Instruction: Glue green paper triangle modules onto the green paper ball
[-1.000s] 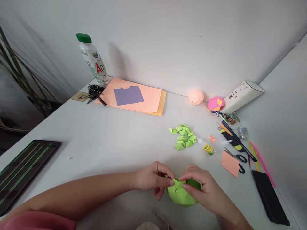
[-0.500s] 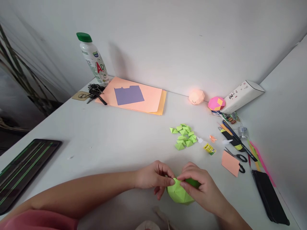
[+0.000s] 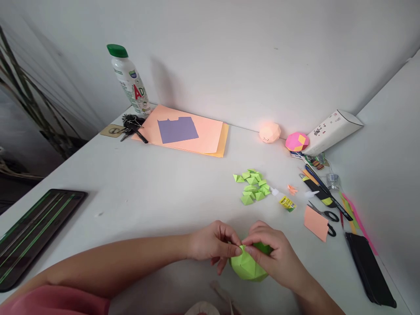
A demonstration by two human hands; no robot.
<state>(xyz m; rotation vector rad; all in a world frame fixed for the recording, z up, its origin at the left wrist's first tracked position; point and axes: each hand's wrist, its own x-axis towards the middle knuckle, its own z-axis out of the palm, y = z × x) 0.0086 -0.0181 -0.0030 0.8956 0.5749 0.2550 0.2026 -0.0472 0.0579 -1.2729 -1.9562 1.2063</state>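
A faceted lime-green paper ball (image 3: 248, 265) is between my hands near the table's front, with an opening at its upper right. My left hand (image 3: 219, 243) pinches its upper left edge between thumb and forefinger. From the other side my right hand (image 3: 268, 248) grips the top edge, its thumb and forefinger close to the left fingertips. Beyond my hands lie several small folded green paper pieces (image 3: 252, 180) in a loose pile. A small glue bottle with a yellow label (image 3: 286, 201) rests beside that pile.
Scissors (image 3: 330, 216), an orange paper square (image 3: 315, 223), pens (image 3: 323, 186) and a black pouch (image 3: 370, 270) lie at right. Two finished paper balls (image 3: 269, 132) stand by the wall. Paper sheets (image 3: 210, 139), keys (image 3: 131, 124) and a white bottle (image 3: 130, 83) are at back left; a tablet (image 3: 36, 234) lies left.
The view has shifted slightly. Both hands keep their pinch on the green paper ball, with the fingertips of the two hands a touch closer together.
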